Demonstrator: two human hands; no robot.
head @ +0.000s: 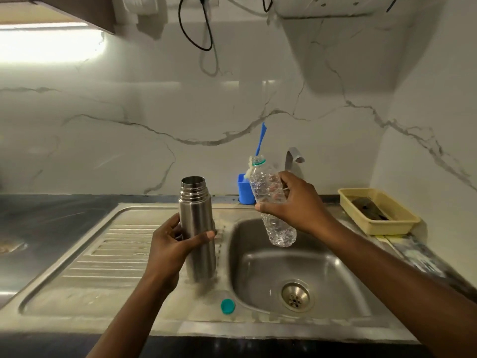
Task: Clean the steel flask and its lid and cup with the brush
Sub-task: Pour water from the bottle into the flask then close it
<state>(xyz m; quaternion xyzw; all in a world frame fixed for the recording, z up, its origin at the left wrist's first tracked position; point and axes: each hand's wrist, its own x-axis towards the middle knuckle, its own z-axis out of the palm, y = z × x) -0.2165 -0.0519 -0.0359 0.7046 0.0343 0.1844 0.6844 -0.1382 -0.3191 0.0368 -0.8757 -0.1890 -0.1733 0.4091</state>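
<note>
In the head view the left hand (173,244) grips the open-mouthed steel flask (197,223) upright on the drainboard (116,244) beside the basin (335,270), probably steadying it for water from the uncapped bottle (268,187) that the right hand (294,202) clasps (the brush (260,140) stands at the surface's back edge).
</note>
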